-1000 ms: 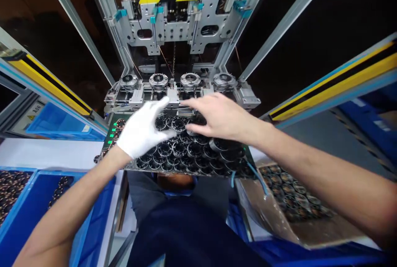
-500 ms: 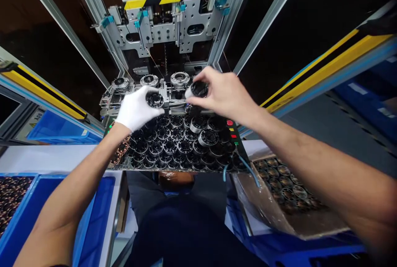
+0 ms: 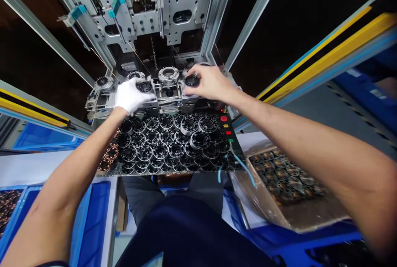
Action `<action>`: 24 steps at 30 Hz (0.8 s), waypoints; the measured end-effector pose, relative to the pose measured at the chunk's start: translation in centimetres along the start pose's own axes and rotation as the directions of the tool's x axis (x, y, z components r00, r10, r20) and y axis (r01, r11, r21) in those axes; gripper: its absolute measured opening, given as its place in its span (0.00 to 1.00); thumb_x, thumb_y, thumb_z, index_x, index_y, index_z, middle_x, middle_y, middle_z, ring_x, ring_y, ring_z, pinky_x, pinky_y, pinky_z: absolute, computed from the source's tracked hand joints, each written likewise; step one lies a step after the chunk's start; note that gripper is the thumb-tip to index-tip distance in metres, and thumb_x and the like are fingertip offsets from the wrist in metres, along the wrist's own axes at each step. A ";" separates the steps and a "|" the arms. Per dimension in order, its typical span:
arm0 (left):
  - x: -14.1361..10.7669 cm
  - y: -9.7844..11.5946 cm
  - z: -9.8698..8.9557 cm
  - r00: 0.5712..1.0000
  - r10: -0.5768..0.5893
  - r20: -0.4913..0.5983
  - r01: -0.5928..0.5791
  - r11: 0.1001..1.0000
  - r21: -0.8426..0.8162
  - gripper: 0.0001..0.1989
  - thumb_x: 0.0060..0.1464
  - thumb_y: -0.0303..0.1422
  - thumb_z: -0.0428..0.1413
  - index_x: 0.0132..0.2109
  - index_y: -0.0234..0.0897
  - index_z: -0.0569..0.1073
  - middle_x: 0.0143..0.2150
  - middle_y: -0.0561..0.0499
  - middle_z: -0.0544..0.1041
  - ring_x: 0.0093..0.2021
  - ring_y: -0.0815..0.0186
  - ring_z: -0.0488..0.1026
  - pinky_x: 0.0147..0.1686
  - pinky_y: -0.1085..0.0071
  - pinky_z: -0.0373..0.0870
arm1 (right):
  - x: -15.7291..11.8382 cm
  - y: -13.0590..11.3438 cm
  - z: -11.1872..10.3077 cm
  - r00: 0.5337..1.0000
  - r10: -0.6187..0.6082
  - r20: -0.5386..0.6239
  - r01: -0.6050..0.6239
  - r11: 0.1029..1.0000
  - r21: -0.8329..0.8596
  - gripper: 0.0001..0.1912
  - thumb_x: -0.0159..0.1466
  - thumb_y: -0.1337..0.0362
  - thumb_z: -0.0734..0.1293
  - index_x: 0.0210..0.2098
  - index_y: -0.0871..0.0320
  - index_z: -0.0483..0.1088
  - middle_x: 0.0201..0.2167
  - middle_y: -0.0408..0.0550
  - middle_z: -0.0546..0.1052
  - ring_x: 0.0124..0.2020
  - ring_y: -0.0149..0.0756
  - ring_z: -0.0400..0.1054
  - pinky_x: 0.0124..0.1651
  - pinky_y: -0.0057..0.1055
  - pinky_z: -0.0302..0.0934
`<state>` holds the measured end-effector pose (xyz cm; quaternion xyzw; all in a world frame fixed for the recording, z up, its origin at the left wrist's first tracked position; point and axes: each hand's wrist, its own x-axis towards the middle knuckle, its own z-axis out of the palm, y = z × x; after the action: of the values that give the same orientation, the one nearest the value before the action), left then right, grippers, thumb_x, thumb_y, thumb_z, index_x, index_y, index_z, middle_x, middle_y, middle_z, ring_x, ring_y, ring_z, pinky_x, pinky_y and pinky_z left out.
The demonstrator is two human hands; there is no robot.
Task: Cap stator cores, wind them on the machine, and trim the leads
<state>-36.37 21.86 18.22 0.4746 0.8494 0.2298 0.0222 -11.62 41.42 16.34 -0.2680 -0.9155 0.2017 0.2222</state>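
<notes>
My left hand, in a white glove, grips a black-and-silver motor stator core at the front of the winding machine's fixture row. My bare right hand has thumb and fingers around a second stator core, level with the first and to its right. Just behind and between the hands stands a round metal holder; another holder sits at the far left. Below the hands, many similar stator cores lie in rows on the dark bench top, a few stacked at the right.
Copper-wound stators lie at the bench's left edge. Red, yellow and green buttons line its right side. A lined carton of cores stands at right, blue bins at left. The machine's metal plate hangs above, with thin wires running down.
Both hands have carried their stator cores forward to the fixture row, the left one now lying flatter. The head view has shifted, so the machine appears further left.
</notes>
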 end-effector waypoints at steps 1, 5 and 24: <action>0.0 -0.2 -0.1 1.000 0.006 0.013 -0.006 1.000 -0.014 0.38 0.47 0.50 0.77 0.63 0.38 0.84 0.63 0.39 0.88 0.65 0.39 0.83 0.71 0.43 0.77 | 0.2 0.2 -0.2 1.000 0.000 0.014 0.000 1.000 -0.005 0.26 0.61 0.52 0.82 0.56 0.54 0.82 0.45 0.53 0.86 0.49 0.60 0.80 0.58 0.58 0.74; 0.2 -1.3 0.2 1.000 0.010 -0.005 -0.011 0.960 -0.281 0.36 0.50 0.42 0.74 0.65 0.40 0.77 0.67 0.39 0.84 0.63 0.47 0.83 0.65 0.48 0.84 | 0.9 0.7 -1.2 1.000 -0.003 -0.027 0.005 0.997 0.076 0.30 0.60 0.53 0.85 0.57 0.56 0.77 0.50 0.54 0.85 0.49 0.55 0.79 0.59 0.55 0.74; 0.8 -0.1 0.1 0.996 0.089 -0.027 -0.092 0.985 -0.147 0.37 0.49 0.46 0.76 0.64 0.37 0.84 0.66 0.45 0.87 0.68 0.43 0.81 0.77 0.43 0.72 | -1.5 1.4 1.4 0.991 0.086 -0.106 -0.062 0.977 0.206 0.30 0.64 0.50 0.79 0.60 0.56 0.77 0.58 0.59 0.86 0.56 0.58 0.79 0.65 0.61 0.75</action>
<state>-36.86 22.56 18.27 0.5072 0.8079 0.2978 0.0380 -10.65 41.29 14.10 -0.2891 -0.8654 0.2860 0.2926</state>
